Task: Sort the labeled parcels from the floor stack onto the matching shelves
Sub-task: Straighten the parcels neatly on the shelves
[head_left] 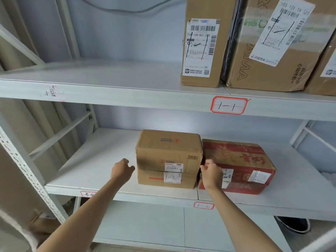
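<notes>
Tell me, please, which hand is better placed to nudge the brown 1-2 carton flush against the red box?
Left. The left hand hovers at the brown 1-2 carton's free left side; the right hand sits at the seam with the red box, blocking the way.

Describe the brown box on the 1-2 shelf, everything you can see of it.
The brown box is plain corrugated cardboard, slightly dented, sitting upright on the shelf tagged 1-2. Its front carries a printed shipping label, a white sticker handwritten "1-2", a red stripe and a small barcode near the upper right; a seam runs across the front. Its right side sits against a red box. The left hand is just beside its left edge, apart; the right hand is at its right front corner, contact unclear.
</notes>
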